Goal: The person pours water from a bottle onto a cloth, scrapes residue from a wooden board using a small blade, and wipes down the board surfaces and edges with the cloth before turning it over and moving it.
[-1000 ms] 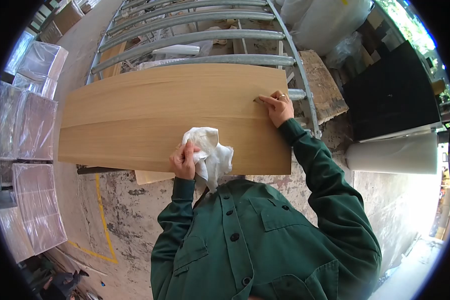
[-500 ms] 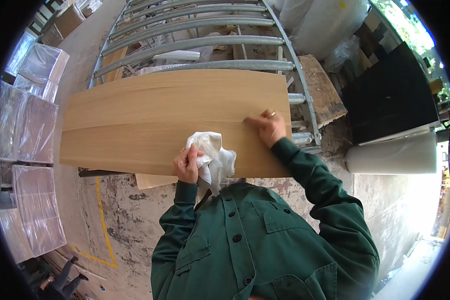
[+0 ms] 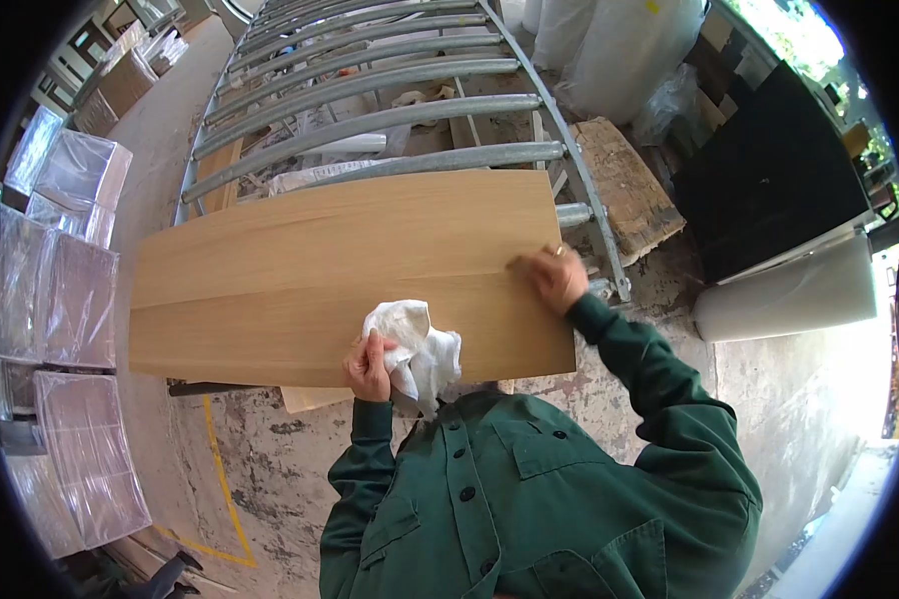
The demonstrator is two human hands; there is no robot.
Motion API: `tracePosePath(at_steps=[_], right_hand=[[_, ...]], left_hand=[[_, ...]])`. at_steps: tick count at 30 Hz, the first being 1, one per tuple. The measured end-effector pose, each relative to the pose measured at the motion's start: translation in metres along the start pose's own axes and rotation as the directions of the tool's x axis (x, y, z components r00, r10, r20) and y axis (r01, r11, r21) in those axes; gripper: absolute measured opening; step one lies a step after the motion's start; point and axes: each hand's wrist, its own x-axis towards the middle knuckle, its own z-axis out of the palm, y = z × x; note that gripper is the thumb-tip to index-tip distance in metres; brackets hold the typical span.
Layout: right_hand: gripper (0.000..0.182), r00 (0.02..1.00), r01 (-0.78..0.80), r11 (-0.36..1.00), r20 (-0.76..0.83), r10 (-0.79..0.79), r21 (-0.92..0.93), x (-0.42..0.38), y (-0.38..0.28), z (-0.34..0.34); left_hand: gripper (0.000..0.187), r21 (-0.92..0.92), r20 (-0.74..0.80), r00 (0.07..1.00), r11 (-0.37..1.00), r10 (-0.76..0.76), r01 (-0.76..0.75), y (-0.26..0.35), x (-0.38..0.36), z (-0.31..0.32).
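Observation:
A long wood-grain panel (image 3: 260, 290) lies flat in front of me on the metal roller conveyor. My left hand (image 3: 369, 369) is closed on a crumpled white cloth (image 3: 434, 361), pinching its left side over the panel's near edge. Part of the cloth hangs down toward my shirt. Over the right end of the panel is my right hand (image 3: 561, 279), with its fingers curled together and their tips pointing left at the surface. The fingertips are slightly blurred, and anything small between them cannot be made out. A ring shows on one finger.
The conveyor's metal rollers (image 3: 390, 110) stretch away beyond the panel. Plastic-wrapped stacks (image 3: 78, 290) stand on the left. To the right are a worn wooden block (image 3: 624, 185), a black board (image 3: 769, 185) and a white roll (image 3: 789, 295). Part of another person shows at lower left.
The view has tilted and shifted, so the panel appears lower. My right hand stays near the panel's right end, slightly closer to its edge. The left hand keeps hold of the cloth.

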Motion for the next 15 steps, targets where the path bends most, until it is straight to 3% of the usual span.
tracePosePath(at_steps=[1, 3, 5, 6, 8, 11, 12, 13, 14, 15], right_hand=[[0.018, 0.996, -0.048, 0.999, -0.077, 0.047, -0.018, 0.013, 0.028, 0.005], [0.012, 0.922, -0.310, 0.950, -0.257, 0.291, -0.039, 0.040, 0.091, 0.023], [0.012, 0.841, -0.486, 0.869, -0.321, 0.437, -0.091, 0.070, 0.137, 0.017], [0.013, 0.754, -0.579, 0.810, -0.315, 0.576, 0.094, 0.083, 0.151, 0.016], [0.018, 0.559, -0.673, 0.589, -0.214, 0.801, 0.447, 0.106, 0.170, 0.017], [0.031, 0.837, -0.498, 0.813, -0.078, 0.542, 0.301, 0.120, 0.218, 0.048], [0.039, 0.733, -0.654, 0.597, 0.192, 0.653, 0.465, 0.125, 0.192, 0.030], [0.033, 0.650, -0.744, 0.474, 0.342, 0.679, 0.471, 0.129, 0.168, 0.014], [0.032, 0.579, -0.805, 0.411, 0.419, 0.699, 0.428, 0.131, 0.179, 0.026], [0.034, 0.593, -0.793, 0.409, 0.414, 0.691, 0.452, 0.133, 0.172, 0.020]], left_hand=[[0.040, -0.005, -0.007, 1.000, 1.000, 0.004, -0.004, 0.000, 0.000, 0.000], [0.040, -0.016, -0.020, 1.000, 1.000, 0.013, -0.013, -0.003, 0.000, 0.002], [0.041, 0.006, -0.023, 1.000, 1.000, 0.020, -0.020, -0.004, 0.000, 0.002], [0.041, 0.011, -0.026, 1.000, 1.000, 0.013, -0.013, -0.005, 0.000, 0.003], [0.040, 0.035, -0.040, 0.999, 0.999, 0.020, -0.019, -0.007, 0.001, 0.003], [0.039, -0.007, -0.058, 0.998, 1.000, -0.029, 0.028, -0.004, -0.001, 0.006], [0.037, -0.035, -0.034, 0.997, 0.997, -0.069, 0.068, -0.005, -0.001, 0.004], [0.037, -0.037, -0.041, 0.997, 0.997, -0.063, 0.062, -0.008, -0.001, 0.004], [0.037, -0.041, -0.048, 0.997, 0.998, -0.059, 0.057, -0.012, -0.001, 0.003], [0.037, -0.045, -0.053, 0.997, 0.998, -0.055, 0.053, -0.015, -0.001, 0.003]])
